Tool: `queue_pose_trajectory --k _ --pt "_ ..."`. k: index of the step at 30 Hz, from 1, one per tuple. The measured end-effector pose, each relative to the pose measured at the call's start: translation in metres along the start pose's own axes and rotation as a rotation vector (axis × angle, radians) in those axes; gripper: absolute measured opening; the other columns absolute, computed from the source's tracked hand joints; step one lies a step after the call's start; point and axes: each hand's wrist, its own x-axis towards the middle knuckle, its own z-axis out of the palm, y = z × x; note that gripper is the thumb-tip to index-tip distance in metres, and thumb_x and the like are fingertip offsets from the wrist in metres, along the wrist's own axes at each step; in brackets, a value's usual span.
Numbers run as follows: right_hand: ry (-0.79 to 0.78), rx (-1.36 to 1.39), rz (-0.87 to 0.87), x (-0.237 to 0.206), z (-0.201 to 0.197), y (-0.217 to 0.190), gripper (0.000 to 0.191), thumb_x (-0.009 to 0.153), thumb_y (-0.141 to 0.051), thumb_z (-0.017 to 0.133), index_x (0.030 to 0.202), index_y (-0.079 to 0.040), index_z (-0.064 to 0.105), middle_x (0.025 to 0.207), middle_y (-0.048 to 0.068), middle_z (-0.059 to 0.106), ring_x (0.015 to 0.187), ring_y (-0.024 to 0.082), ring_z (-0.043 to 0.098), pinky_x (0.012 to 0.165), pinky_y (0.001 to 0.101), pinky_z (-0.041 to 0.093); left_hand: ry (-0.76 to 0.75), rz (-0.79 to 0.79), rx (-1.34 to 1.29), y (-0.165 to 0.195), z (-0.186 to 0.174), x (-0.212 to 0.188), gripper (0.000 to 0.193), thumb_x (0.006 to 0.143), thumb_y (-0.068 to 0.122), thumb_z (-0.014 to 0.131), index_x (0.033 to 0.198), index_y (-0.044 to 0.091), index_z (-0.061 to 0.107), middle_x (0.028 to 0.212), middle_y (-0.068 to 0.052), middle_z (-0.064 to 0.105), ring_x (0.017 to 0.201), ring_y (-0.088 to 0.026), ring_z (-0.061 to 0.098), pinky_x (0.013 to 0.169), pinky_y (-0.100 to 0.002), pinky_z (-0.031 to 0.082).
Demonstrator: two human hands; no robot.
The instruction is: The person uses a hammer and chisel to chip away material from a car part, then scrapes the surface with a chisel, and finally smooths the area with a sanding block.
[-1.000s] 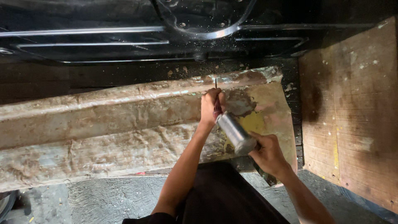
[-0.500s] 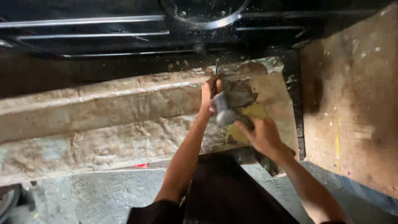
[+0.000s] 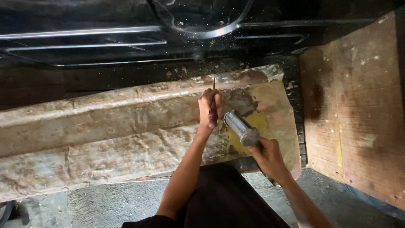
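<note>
My left hand [image 3: 209,109] is closed around a thin chisel [image 3: 214,84] whose tip rests on the upper ridge of a long, worn body panel [image 3: 105,126] coated in patchy filler and old paint. My right hand [image 3: 268,158] grips the handle of a hammer with a cylindrical metal head [image 3: 240,126]. The hammer head sits just right of my left hand, close to the chisel's rear end. A scraped dark patch [image 3: 242,101] lies on the panel beside the chisel.
A dark vehicle body with chrome trim strips [image 3: 126,42] fills the top. A worn wooden board [image 3: 358,109] stands at the right. Grey concrete floor [image 3: 105,202] lies below the panel. My dark-clothed knee [image 3: 223,198] is at the bottom centre.
The hammer head struck against the chisel end half a second ago and has now drawn back slightly to the right. My left hand has kept the chisel in the same spot.
</note>
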Motion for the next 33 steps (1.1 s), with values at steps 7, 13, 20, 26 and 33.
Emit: queue_pose_trajectory --k 7,13,20,26,33 --pt "-0.043 0.017 -0.042 0.005 0.0 -0.008 0.037 0.097 -0.033 0.066 0.088 0.001 0.072 0.052 -0.001 0.051 0.046 0.008 0.043 0.044 0.0312 0.031 -0.031 -0.102 -0.04 0.0 0.003 -0.001 0.013 0.091 0.007 0.058 0.091 -0.005 0.064 0.077 -0.019 0.058 0.068 -0.035 0.06 0.067 -0.04 0.05" --pt "-0.14 0.017 -0.072 0.01 -0.005 -0.022 0.022 0.089 -0.018 0.067 0.101 -0.001 0.074 0.064 0.004 0.07 0.041 0.012 0.058 0.038 0.0299 0.045 -0.034 -0.136 -0.022 0.002 0.011 0.009 0.016 0.092 0.011 0.06 0.088 -0.004 0.064 0.075 -0.02 0.059 0.063 -0.033 0.061 0.06 -0.04 0.048" --pt "-0.163 -0.007 -0.532 -0.008 -0.019 -0.083 0.022 0.087 -0.013 0.071 0.106 -0.003 0.07 0.084 0.008 0.076 0.061 0.013 0.072 0.054 0.028 0.055 -0.046 -0.144 0.027 -0.01 0.014 0.01 0.019 0.091 0.007 0.058 0.077 -0.005 0.06 0.068 -0.02 0.054 0.055 -0.032 0.055 0.056 -0.039 0.043" --pt "-0.237 -0.427 0.195 0.024 0.001 -0.086 0.061 0.091 -0.03 0.073 0.145 -0.013 0.05 0.069 0.008 0.066 0.05 0.019 0.06 0.052 0.0334 0.053 -0.111 -0.156 0.0 -0.045 0.012 0.016 0.016 0.082 0.005 0.059 0.092 0.001 0.071 0.061 -0.01 0.053 0.051 -0.02 0.051 0.05 -0.035 0.039" --pt "0.012 -0.117 -0.129 0.03 0.008 -0.037 0.025 0.085 -0.018 0.074 0.103 0.001 0.073 0.056 0.011 0.06 0.046 0.018 0.055 0.047 0.0354 0.043 -0.01 0.217 -0.297 -0.041 -0.004 0.021 0.017 0.098 0.013 0.061 0.107 -0.001 0.057 0.089 -0.011 0.059 0.075 -0.024 0.057 0.068 -0.041 0.046"
